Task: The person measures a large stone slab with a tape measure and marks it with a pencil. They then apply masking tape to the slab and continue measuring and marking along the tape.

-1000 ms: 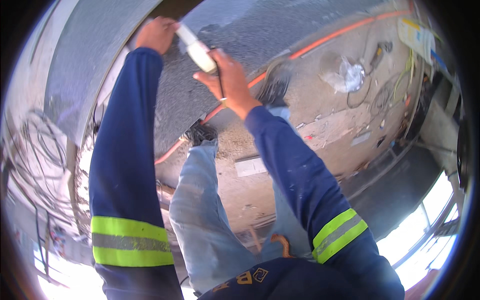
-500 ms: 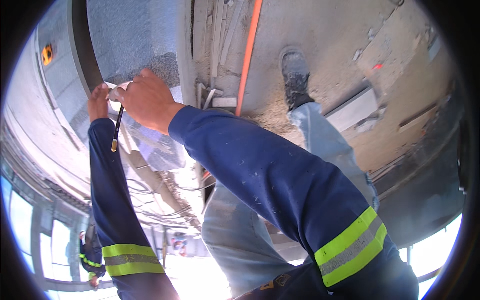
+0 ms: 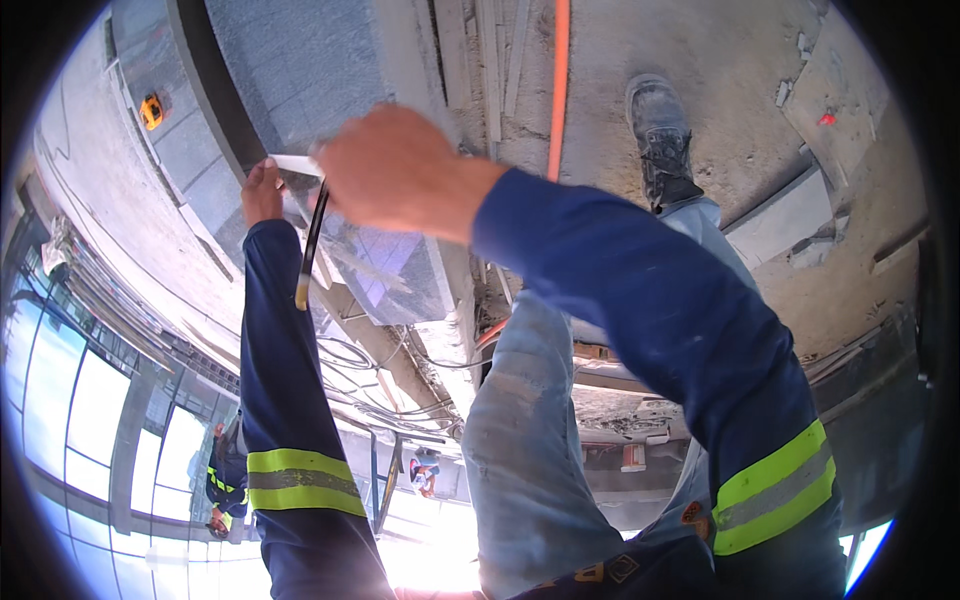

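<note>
My left hand (image 3: 263,192) is closed in a pinch at the near end of a long dark grey bar (image 3: 215,85), with a short flat white strip (image 3: 297,165) at its fingertips. The strip runs from there to my right hand (image 3: 395,165), which is closed and smeared by motion. A dark pencil (image 3: 313,235) with a pale gold end hangs down from the right fingers. Whether those fingers also grip the strip cannot be made out. Under both hands lies a grey speckled slab (image 3: 300,70).
An orange-yellow tool (image 3: 152,112) lies left of the bar. An orange pipe (image 3: 560,90) runs beside my shod foot (image 3: 660,135). Broken board pieces (image 3: 785,215) lie to the right, loose cables (image 3: 350,355) below the slab. Another person (image 3: 228,470) is at lower left.
My right hand has moved right, away from the left hand, carrying the pencil. More of the white strip now shows between them. The whole view has shifted, moving the scene rightward.
</note>
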`<state>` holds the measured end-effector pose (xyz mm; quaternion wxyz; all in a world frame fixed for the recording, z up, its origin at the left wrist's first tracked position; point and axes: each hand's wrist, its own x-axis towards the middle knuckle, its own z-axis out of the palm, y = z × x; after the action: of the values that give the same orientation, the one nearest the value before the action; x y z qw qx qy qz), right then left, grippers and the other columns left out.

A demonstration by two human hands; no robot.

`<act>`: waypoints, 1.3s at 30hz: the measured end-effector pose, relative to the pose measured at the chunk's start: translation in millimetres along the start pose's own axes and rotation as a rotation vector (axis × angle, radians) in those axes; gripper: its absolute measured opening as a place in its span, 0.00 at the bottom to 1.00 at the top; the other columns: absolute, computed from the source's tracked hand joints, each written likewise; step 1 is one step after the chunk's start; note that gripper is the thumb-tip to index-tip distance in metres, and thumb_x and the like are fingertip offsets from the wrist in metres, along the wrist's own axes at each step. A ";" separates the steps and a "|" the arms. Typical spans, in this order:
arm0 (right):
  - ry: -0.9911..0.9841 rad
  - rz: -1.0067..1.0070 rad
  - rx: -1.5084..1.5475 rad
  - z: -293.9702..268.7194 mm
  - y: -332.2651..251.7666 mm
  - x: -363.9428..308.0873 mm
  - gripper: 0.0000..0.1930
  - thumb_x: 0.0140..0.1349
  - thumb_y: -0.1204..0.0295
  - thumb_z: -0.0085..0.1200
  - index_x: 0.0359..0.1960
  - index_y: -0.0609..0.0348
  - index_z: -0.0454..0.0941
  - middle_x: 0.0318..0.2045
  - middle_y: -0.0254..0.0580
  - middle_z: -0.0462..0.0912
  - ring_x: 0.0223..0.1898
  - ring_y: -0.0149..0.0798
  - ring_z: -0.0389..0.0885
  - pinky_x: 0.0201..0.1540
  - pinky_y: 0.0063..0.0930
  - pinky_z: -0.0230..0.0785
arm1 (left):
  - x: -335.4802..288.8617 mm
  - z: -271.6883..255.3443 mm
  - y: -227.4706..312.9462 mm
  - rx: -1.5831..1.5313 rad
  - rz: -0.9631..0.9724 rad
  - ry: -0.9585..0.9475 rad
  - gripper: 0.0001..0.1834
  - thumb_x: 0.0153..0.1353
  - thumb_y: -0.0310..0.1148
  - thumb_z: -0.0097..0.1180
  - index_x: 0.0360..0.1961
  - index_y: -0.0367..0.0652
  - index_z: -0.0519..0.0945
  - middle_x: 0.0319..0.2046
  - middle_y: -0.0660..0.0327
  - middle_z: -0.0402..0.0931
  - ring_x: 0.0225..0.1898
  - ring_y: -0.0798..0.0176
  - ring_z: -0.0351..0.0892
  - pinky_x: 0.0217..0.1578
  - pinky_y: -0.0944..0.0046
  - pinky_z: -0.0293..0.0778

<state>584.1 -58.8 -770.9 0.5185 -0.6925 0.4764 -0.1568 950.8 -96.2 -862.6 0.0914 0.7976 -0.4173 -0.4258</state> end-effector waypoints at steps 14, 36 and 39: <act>0.233 0.125 -0.264 -4.2 74.5 -83.4 0.17 0.64 0.52 0.58 0.39 0.53 0.86 0.17 0.39 0.79 0.19 0.44 0.77 0.24 0.40 0.68 | -7.5 13.2 2.8 -0.032 0.034 0.017 0.16 0.70 0.44 0.56 0.42 0.41 0.84 0.30 0.69 0.78 0.31 0.74 0.73 0.33 0.69 0.69; 0.387 0.163 -0.387 16.4 98.9 -81.3 0.16 0.67 0.53 0.55 0.40 0.50 0.87 0.26 0.38 0.86 0.25 0.44 0.83 0.30 0.39 0.75 | -30.0 65.4 8.2 0.257 0.278 0.490 0.18 0.73 0.40 0.49 0.44 0.33 0.81 0.38 0.47 0.81 0.41 0.47 0.80 0.47 0.54 0.71; 0.313 0.229 -0.399 16.9 99.5 -77.0 0.18 0.66 0.51 0.56 0.40 0.50 0.87 0.25 0.38 0.86 0.24 0.43 0.83 0.28 0.38 0.74 | -47.3 88.6 24.4 0.295 0.300 0.686 0.15 0.71 0.37 0.51 0.44 0.34 0.81 0.43 0.48 0.76 0.46 0.45 0.76 0.49 0.49 0.70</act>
<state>508.4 13.4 -842.9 0.3062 -0.6901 0.6472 -0.1053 855.9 -57.9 -876.9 0.1710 0.8282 -0.5311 -0.0525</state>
